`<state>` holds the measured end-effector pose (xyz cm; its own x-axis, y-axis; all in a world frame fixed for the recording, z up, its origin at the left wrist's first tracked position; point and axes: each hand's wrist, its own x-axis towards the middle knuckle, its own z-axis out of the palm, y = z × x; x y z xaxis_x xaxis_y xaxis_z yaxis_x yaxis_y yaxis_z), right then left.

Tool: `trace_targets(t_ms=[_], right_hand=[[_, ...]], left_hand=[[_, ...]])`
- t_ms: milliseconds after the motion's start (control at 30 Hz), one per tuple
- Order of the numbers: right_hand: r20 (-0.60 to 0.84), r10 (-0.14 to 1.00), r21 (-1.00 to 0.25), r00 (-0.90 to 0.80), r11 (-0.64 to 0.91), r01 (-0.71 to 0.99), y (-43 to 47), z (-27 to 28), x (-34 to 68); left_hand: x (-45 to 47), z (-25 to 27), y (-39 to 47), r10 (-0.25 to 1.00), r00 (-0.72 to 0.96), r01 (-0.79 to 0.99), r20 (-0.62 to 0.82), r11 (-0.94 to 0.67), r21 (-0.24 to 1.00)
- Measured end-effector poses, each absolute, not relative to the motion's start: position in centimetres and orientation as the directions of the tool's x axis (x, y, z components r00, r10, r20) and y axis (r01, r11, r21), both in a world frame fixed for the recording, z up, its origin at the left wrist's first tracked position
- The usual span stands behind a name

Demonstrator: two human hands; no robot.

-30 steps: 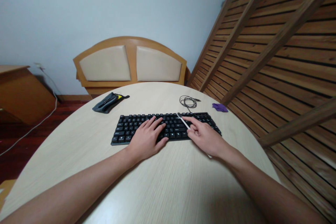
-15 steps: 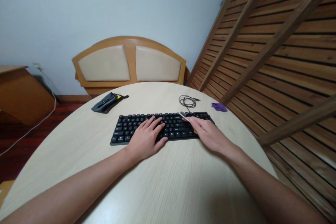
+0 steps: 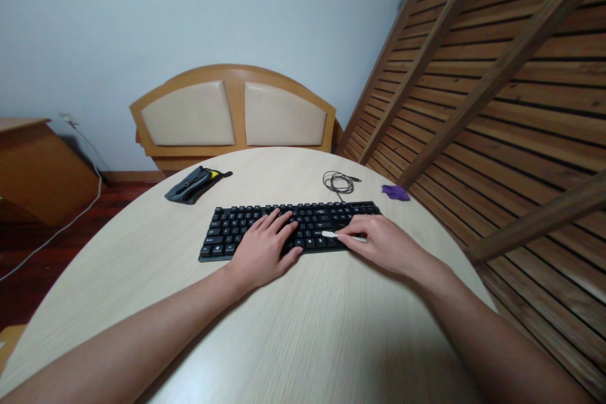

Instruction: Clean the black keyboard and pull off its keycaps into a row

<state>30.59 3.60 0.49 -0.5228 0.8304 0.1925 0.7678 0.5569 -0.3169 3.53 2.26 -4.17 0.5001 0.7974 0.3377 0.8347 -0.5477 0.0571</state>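
Note:
A black keyboard [image 3: 222, 231] lies flat on the pale round table [image 3: 303, 322]. My left hand [image 3: 263, 245] rests on its middle keys, fingers spread, palm partly over the front edge. Between the thumb and fingers of my right hand [image 3: 381, 241] is a slim white toothbrush [image 3: 330, 234]. Its head points left, low over the keys right of the middle, with the bristles turned down and out of sight. Part of the brush handle and the keyboard's right end are hidden by my right hand.
Behind the keyboard lies its coiled black cable [image 3: 338, 183]. A purple cloth [image 3: 395, 192] is at the table's right rim, and a dark grey pouch with something yellow [image 3: 194, 185] sits at the far left. A headboard [image 3: 237, 107] and slatted wooden frame [image 3: 497, 88] stand beyond.
My right hand has brought the toothbrush toward me, from the back rows to the front rows of keys, and turned it so the bristles face down. My left hand stays in place.

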Motion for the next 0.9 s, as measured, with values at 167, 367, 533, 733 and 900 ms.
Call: trace_targets(t_ms=[167, 367, 533, 733, 900], right_hand=[[0.123, 0.762, -0.351, -0.636, 0.633, 0.690, 3.4, 1.1, 30.8], [0.075, 0.764, -0.343, -0.641, 0.623, 0.703, 3.6, 0.7, 30.3], [0.051, 0.803, -0.292, -0.594, 0.581, 0.760, 3.4, 1.1, 30.5], [0.023, 0.857, -0.201, -0.514, 0.508, 0.838, 3.1, 2.0, 31.6], [0.093, 0.799, -0.259, -0.595, 0.596, 0.760, 3.1, 1.5, 30.8]], left_hand=[[3.5, -4.2, 2.3, 0.797, 0.499, 0.835, 0.341, -0.547, 0.058], [3.5, -4.2, 2.2, 0.799, 0.497, 0.838, 0.338, -0.543, 0.051], [3.5, -4.1, 2.2, 0.798, 0.500, 0.837, 0.338, -0.545, 0.049], [3.5, -4.1, 2.2, 0.799, 0.494, 0.836, 0.343, -0.545, 0.069], [3.4, -4.3, 2.2, 0.795, 0.496, 0.834, 0.349, -0.548, 0.063]])
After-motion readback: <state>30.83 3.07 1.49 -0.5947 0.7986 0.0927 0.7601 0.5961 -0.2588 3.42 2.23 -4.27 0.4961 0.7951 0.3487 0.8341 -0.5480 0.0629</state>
